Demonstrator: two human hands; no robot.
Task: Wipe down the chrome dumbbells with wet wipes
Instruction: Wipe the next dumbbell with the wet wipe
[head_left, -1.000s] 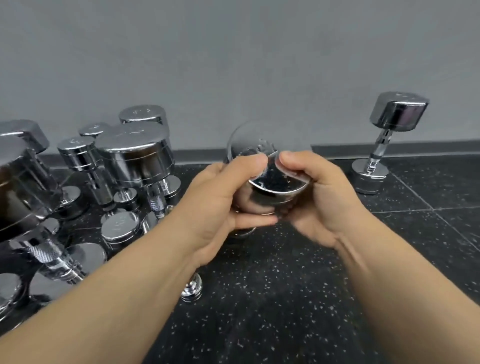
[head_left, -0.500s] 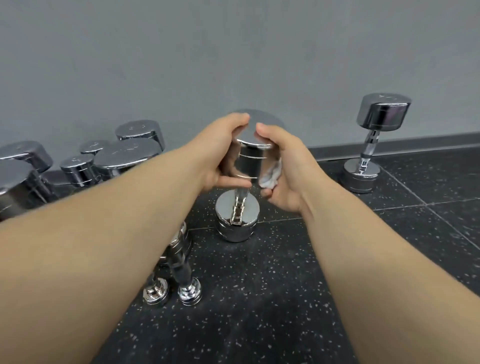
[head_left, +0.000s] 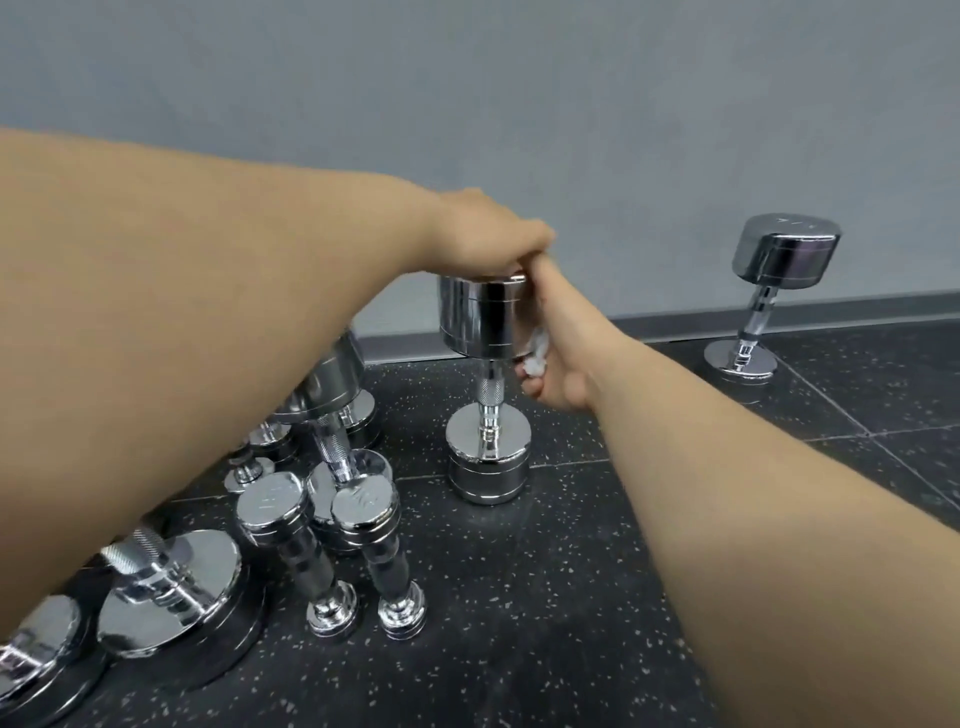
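Centre of frame: chrome dumbbell (head_left: 485, 317), stood on end on the floor (head_left: 571, 597), lower head flat on black speckled tile, knurled handle vertical, upper head at mid-height of the frame.

Left hand (head_left: 488, 239), reaching in from upper left: laid over the top face of the upper head, fingers bent down over its rim. Grip closed on the dumbbell from above.

Right hand (head_left: 558, 345), reaching in from lower right: pressed against the right side of the upper head, thumb up along the chrome and touching the left hand's knuckles. Grip closed round a wet wipe (head_left: 537, 353), white, bunched, squeezed between fingers and the lower right edge of the head. Only a small wad of it visible.

Right of frame, well apart: second dumbbell (head_left: 779, 260), also on end, near the grey wall (head_left: 519, 104) and its baseboard (head_left: 883, 309).

Lower left of frame: cluster of dumbbells (head_left: 171, 587), mixed sizes, partly hidden behind the left forearm. At its near edge, two slim dumbbells (head_left: 291, 545), tilted, upper heads toward the camera, just beside each other. Larger ones behind and to the left, some upright, some leaning; exact count not readable.
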